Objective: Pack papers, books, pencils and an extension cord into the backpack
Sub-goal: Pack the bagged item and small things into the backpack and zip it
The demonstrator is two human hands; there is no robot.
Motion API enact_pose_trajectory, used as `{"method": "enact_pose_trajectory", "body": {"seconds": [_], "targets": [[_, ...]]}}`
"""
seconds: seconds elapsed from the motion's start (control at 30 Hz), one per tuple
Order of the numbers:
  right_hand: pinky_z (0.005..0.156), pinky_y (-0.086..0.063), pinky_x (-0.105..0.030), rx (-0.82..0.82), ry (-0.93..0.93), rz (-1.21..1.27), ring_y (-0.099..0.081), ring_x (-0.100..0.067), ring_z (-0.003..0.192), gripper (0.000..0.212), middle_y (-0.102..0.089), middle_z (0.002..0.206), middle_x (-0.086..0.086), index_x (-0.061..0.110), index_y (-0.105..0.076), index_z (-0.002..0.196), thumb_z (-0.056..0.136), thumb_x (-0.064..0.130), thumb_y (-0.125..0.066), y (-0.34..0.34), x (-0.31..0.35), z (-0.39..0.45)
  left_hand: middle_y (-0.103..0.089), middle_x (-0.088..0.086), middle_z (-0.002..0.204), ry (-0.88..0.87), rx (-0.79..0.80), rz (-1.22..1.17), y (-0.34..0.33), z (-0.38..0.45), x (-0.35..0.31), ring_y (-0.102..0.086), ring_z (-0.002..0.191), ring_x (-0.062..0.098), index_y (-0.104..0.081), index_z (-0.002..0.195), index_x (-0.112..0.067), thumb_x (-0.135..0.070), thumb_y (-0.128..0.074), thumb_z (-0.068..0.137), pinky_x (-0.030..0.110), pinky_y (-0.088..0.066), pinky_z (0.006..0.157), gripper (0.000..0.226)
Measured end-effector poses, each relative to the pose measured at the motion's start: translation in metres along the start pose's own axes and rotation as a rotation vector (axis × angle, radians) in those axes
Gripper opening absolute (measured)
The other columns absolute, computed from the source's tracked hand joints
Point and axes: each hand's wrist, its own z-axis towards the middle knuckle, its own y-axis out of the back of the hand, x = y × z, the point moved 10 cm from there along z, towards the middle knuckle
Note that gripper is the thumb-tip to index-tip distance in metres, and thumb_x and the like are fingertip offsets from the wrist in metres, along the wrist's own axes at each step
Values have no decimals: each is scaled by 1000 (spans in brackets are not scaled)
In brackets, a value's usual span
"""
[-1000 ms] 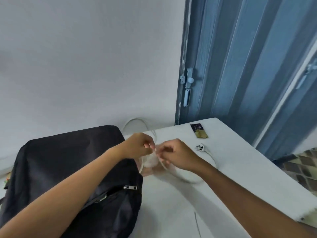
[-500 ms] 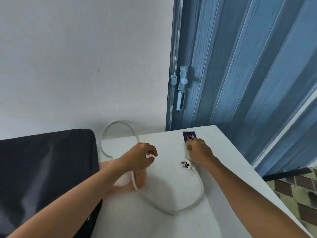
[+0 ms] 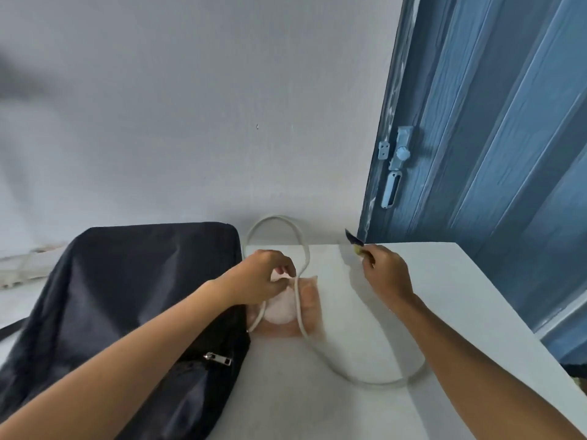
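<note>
A black backpack [image 3: 127, 296] lies on the white table [image 3: 460, 296] at the left, with a zipper pull near its lower edge. A white extension cord [image 3: 317, 344] loops across the table beside it and arcs up at the back against the wall. My left hand [image 3: 266, 274] pinches the cord above a translucent pinkish pouch [image 3: 309, 304]. My right hand [image 3: 386, 271] holds a small dark purple and yellow packet [image 3: 354, 241] lifted off the table at the back. The cord's plug is hidden.
A grey wall stands behind the table. A blue door [image 3: 492, 122] with a pale latch [image 3: 395, 166] stands at the right. The table's right edge drops off toward the floor. A white strip [image 3: 19, 265] lies at the far left.
My right hand moved from the cord to the small packet at the back of the table and raised it. My left hand stays on the cord.
</note>
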Motion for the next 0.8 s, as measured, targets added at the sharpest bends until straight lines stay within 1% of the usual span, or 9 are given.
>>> {"method": "enact_pose_trajectory", "body": {"seconds": [0.1,0.23,0.33,0.43,0.5,0.57,0.63,0.7,0.8], "targets": [[62,-41,-19,-94,106,174,-65,-24,69,13,-73,86,-8,4,-72,96,86,3,-65,-1,69,-4,-63,-15,97,-5,-26,-2,27,-37,18,-56,90,-1,-69,101,-20,-16,-64,84,13,-43,83,18],[66,-54,-27,-150,187,418,-65,-19,74,16,-72,89,-6,2,-71,97,85,-2,-63,-10,162,-26,-63,-16,86,49,14,-30,55,-105,49,-58,83,3,-65,84,-29,-36,-75,76,13,-45,72,14],[67,-52,-17,-217,257,529,-63,-12,75,14,-72,88,-8,0,-71,95,84,-2,-62,-14,220,-46,-58,-11,75,114,40,-3,67,-154,78,-54,72,9,-61,75,-28,-56,-80,61,17,-45,62,36],[72,-48,-8,-250,318,593,-62,-6,79,13,-72,90,-9,-4,-70,94,85,-1,-61,-18,266,-68,-52,-15,85,126,114,158,64,-192,100,-50,76,5,-50,80,-35,-71,-75,52,23,-46,68,52],[75,-49,-11,-246,350,624,-63,-5,84,14,-72,93,-8,-3,-70,97,85,-3,-63,-20,289,-82,-48,-16,91,121,141,298,58,-208,112,-50,78,5,-45,86,-35,-63,-73,58,26,-45,71,48],[77,-52,-16,-246,392,643,-66,-7,90,15,-72,97,-7,-3,-70,99,87,-1,-62,-17,309,-96,-48,-14,91,97,105,326,58,-217,119,-50,76,8,-51,89,-28,-39,-71,69,30,-46,70,30],[82,-53,-21,-231,454,695,-66,-11,97,15,-71,101,-10,-5,-68,99,86,-5,-60,-12,330,-111,-50,-13,84,62,50,283,62,-223,121,-48,70,6,-61,88,-20,-24,-65,73,27,-44,68,16],[86,-54,-30,-192,544,754,-65,-18,103,15,-68,106,-16,-7,-66,99,86,-7,-57,-7,348,-128,-53,-16,74,38,-31,196,77,-224,120,-48,64,0,-68,82,-18,-17,-65,74,21,-42,67,9],[88,-53,-37,-91,763,745,-63,-29,108,18,-64,109,-24,-1,-59,102,85,-8,-56,-5,375,-159,-62,-25,67,58,-94,-15,108,-222,121,-60,68,-7,-69,76,-27,-5,-72,76,10,-43,67,22]]}}
